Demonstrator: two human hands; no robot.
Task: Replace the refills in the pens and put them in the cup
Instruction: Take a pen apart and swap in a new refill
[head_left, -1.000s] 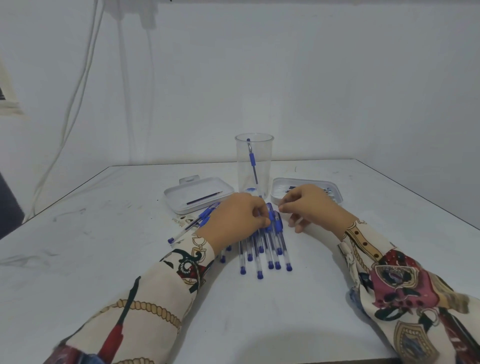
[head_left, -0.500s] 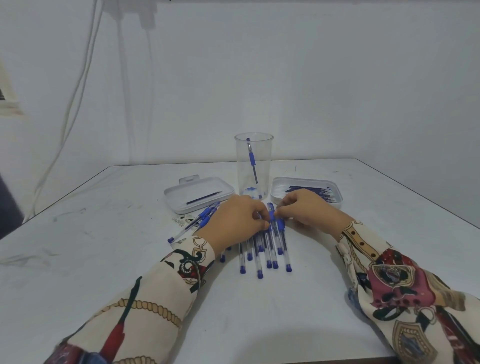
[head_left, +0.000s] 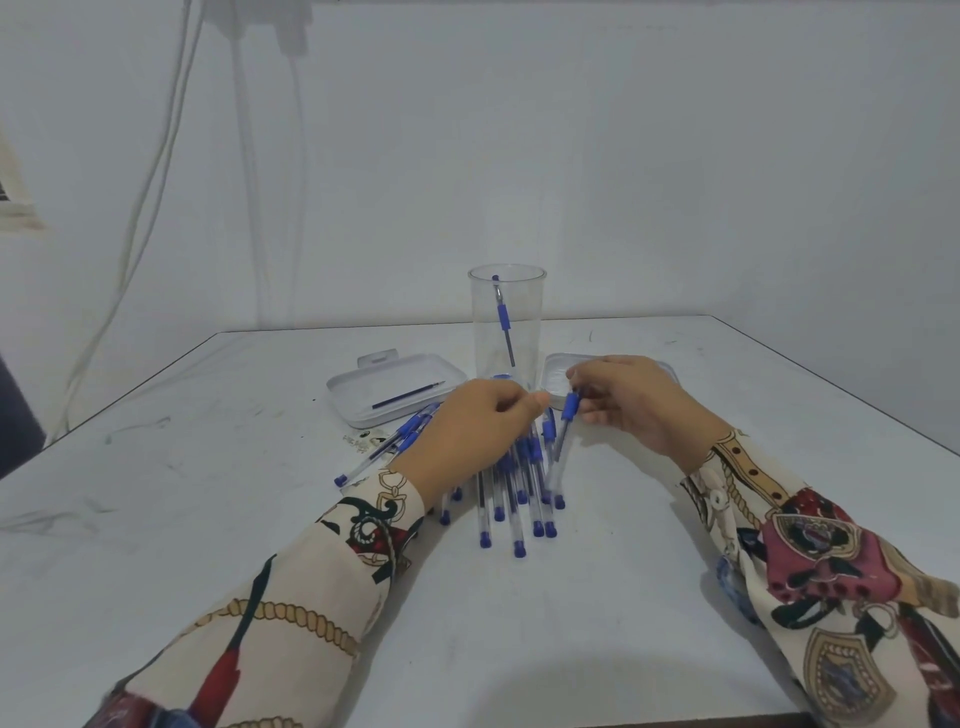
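Several clear pens with blue caps (head_left: 511, 499) lie in a row on the white table (head_left: 208, 467). My left hand (head_left: 467, 436) rests curled on top of the row. My right hand (head_left: 631, 402) pinches one pen (head_left: 563, 441) near its blue grip and holds its front end above the table. A tall clear cup (head_left: 506, 322) stands behind the hands with one pen (head_left: 504, 317) inside it. A white tray (head_left: 558, 374) sits to the cup's right, mostly hidden by my right hand.
A white lid-like tray (head_left: 395, 389) at the cup's left holds a single dark refill (head_left: 408, 399). A few more pens (head_left: 384, 452) lie slanted beside my left wrist. Cables (head_left: 156, 182) hang down the wall at the left.
My right hand took one pen from the right side of the row and raised its front end. My left hand stayed on the row.
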